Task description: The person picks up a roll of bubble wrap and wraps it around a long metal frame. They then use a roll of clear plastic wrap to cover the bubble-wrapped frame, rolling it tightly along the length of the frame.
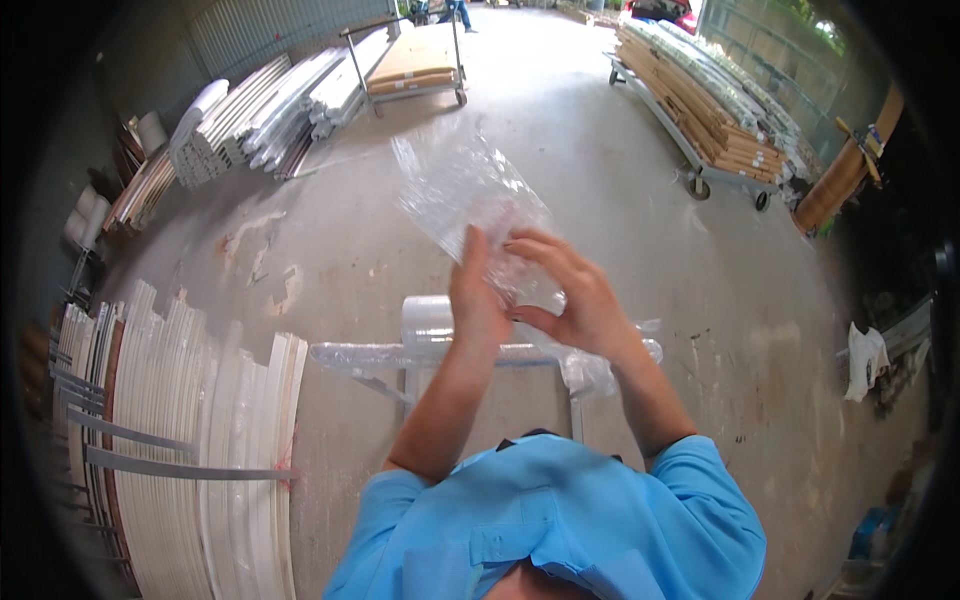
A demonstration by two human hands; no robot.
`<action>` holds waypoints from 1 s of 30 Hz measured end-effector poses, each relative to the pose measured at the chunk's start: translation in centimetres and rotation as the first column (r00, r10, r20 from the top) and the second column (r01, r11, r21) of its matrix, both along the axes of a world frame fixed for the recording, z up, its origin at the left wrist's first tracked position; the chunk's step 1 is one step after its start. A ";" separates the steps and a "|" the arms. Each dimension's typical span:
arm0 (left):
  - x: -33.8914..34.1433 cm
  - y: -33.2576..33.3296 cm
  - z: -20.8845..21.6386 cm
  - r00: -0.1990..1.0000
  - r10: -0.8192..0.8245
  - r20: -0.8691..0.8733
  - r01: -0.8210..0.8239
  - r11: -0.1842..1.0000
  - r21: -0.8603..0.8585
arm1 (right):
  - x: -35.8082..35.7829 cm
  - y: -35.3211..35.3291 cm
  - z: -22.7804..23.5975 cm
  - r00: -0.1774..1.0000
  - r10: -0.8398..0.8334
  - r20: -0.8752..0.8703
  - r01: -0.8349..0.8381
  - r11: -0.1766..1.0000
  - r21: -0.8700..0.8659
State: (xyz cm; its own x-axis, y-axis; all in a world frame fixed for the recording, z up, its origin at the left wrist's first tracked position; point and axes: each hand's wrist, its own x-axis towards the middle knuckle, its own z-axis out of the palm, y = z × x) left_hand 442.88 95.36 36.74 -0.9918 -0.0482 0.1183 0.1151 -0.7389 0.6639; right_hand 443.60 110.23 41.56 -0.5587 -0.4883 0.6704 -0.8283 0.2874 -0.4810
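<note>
A crinkled piece of clear plastic film (465, 185) is held up in front of me, above the floor; whether it is a sheet or a bag I cannot tell. My left hand (480, 300) is closed on its near left part, fingers pointing away from me. From the right, my right hand (580, 295) grips the near end with curved fingers and thumb. Below my hands, a long bar wrapped in clear film (520, 354) lies crosswise on a grey metal stand (577, 412). A roll of clear wrapping film (427, 322) is beside the bar, partly behind my left forearm.
White panels stand in a metal rack (190, 475) at my left. Farther off are stacked white profiles (225, 145), a trolley with flat cardboard packs (412, 65) and, to the right, a long cart (655, 110) loaded with cardboard-wrapped lengths. A cardboard tube (835, 190) leans at the far right.
</note>
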 end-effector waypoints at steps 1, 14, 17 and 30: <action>-0.3 -0.5 0.9 0.992 -0.008 -0.129 0.022 0.994 0.107 | 0.3 1.2 0.0 0.996 -0.083 -0.029 0.085 0.992 0.095; -3.1 -8.0 0.8 0.982 0.184 -0.042 -0.165 0.945 0.282 | -1.9 8.7 -9.8 0.910 -0.197 -0.365 0.328 0.881 0.341; -2.8 -9.3 -0.2 0.981 0.171 -0.095 -0.135 0.945 0.299 | -1.9 11.0 -6.7 0.984 0.037 0.173 -0.103 0.913 0.395; 1.1 -3.9 -4.9 0.989 0.043 -0.142 -0.007 0.969 0.245 | -5.8 9.0 -8.3 0.514 0.266 0.816 -0.234 0.958 -0.165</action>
State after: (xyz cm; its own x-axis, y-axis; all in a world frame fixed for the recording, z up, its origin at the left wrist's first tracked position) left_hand 444.02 91.48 31.85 -0.9629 -0.1181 0.2427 0.2176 -0.8716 0.4392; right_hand 437.77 119.24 33.30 -0.7264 -0.6873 -0.0036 -0.0953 0.1059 -0.9898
